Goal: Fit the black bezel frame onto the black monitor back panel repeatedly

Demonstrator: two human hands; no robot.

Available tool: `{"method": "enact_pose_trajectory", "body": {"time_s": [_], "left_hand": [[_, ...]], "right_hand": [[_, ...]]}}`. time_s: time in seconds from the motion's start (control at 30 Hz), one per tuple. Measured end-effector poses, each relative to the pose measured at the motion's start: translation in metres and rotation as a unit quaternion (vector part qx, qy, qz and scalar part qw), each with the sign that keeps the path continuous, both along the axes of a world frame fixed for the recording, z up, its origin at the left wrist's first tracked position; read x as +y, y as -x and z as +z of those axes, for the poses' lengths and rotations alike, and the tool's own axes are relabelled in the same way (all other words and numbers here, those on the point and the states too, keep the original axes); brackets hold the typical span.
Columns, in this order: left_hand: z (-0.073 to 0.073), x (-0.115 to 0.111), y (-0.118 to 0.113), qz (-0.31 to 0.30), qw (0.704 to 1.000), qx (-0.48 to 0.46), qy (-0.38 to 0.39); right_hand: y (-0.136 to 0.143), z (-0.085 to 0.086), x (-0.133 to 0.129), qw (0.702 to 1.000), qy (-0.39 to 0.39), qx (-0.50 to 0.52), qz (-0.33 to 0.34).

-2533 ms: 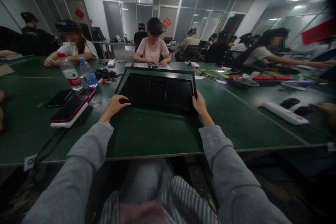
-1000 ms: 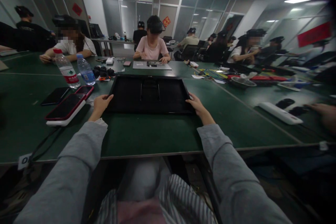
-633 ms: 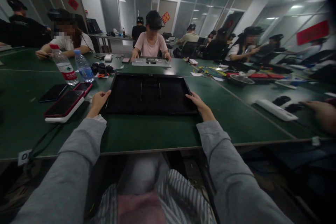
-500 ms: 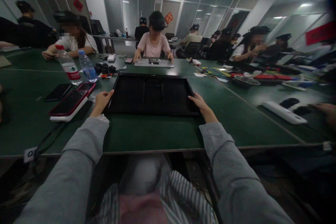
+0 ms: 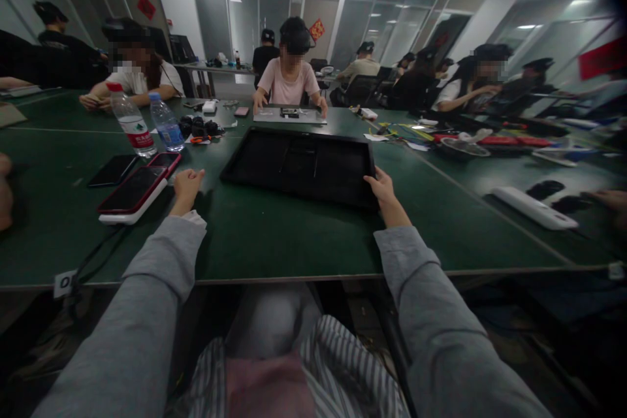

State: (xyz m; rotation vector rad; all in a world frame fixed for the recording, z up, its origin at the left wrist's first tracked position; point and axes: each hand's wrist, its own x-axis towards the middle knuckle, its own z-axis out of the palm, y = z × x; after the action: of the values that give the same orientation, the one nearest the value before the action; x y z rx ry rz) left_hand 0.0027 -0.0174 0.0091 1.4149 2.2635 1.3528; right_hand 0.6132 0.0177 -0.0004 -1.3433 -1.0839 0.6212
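A black rectangular tray (image 5: 264,166) with a raised rim lies slightly turned on the green table in front of me. Two thin upright lines mark its middle; what they are I cannot make out. My right hand (image 5: 382,188) grips the tray's right edge, thumb on the inner side. To the left of the tray, clear of its edge, my left hand (image 5: 186,186) is closed, with the fingers curled and nothing visible in them. Beside that hand lies a phone in a red case (image 5: 134,189) on a white power strip (image 5: 125,217).
Two bottles, one red-capped (image 5: 132,124) and one blue-capped (image 5: 166,123), stand at left near a dark phone (image 5: 113,170). A white power strip (image 5: 533,208) lies at right. Across the table a person in pink (image 5: 289,81) has both hands at a flat light board (image 5: 267,115).
My left hand has let go of the tray's left edge. The tray has turned and shifted right and away from me, with my right hand still on it.
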Motion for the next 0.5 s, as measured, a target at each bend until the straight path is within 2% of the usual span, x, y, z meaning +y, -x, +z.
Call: {"method": "enact_pose_trajectory", "body": {"time_s": [0.2,0.37,0.43,0.5], "left_hand": [[-0.003,0.002,0.001,-0.002,0.999,-0.021,-0.032],[-0.005,0.002,0.000,0.004,0.999,-0.030,-0.039],[-0.006,0.003,0.001,0.005,0.999,-0.026,-0.039],[-0.005,0.004,0.001,0.008,0.999,-0.022,-0.036]], "right_hand": [[-0.011,0.008,-0.004,0.981,-0.024,-0.019,-0.191],[-0.024,0.014,-0.018,0.931,0.027,0.002,-0.364],[-0.029,0.018,-0.028,0.929,0.024,-0.026,-0.369],[-0.032,0.023,-0.039,0.941,-0.002,-0.089,-0.326]]}}
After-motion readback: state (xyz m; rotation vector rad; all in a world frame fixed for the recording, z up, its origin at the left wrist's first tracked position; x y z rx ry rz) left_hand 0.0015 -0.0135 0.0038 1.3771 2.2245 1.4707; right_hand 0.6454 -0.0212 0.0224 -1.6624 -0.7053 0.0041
